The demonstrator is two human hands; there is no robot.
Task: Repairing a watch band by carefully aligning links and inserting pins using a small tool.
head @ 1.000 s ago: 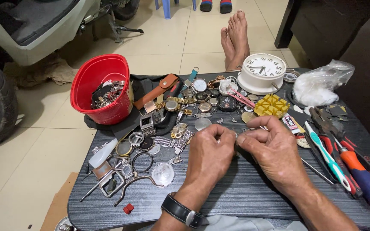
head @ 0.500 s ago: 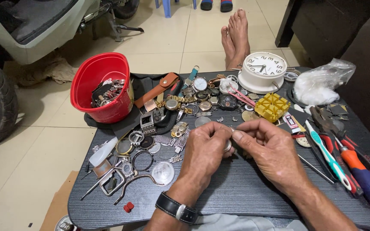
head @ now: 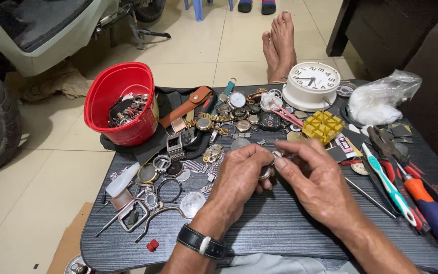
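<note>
Metal watch case (head: 266,172) sits between both hands above the dark table (head: 259,228), near its middle. Left hand (head: 239,177) grasps the case, fingers curled around it. Right hand (head: 313,177) pinches a small part at the case's upper edge with thumb and forefinger. Compared with half a second earlier, the hands remain joined at the same spot; the right fingertips have closed nearer the case. Most of the case is hidden by the left fingers, and the pinched part is too small to identify. Red bucket (head: 122,101) and white clock (head: 311,83) stand well apart, behind the hands.
</note>
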